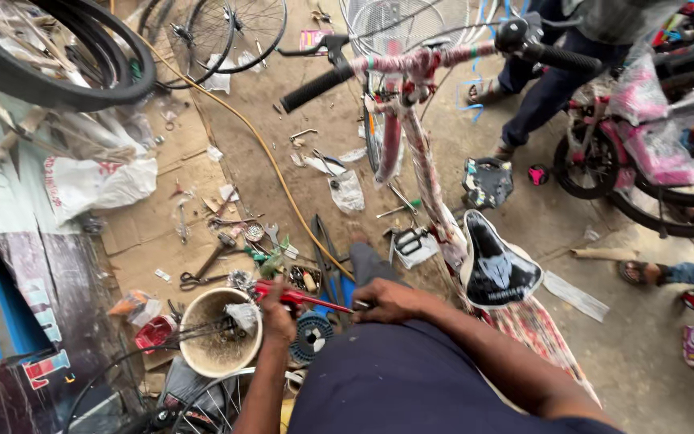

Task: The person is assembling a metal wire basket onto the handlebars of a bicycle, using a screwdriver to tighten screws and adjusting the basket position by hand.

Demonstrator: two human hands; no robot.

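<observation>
Red tool [303, 299] betw. both hands, L [277, 320] & R [387, 301].

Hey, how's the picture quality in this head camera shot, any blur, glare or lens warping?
Head view: soft, even daylight with faint shadows and no harsh glare; wide-angle bending curves the tyre and edges; the left hand and right hand on the red tool are fairly sharp; the plastic-wrapped pink bicycle at far right looks slightly soft.
</observation>
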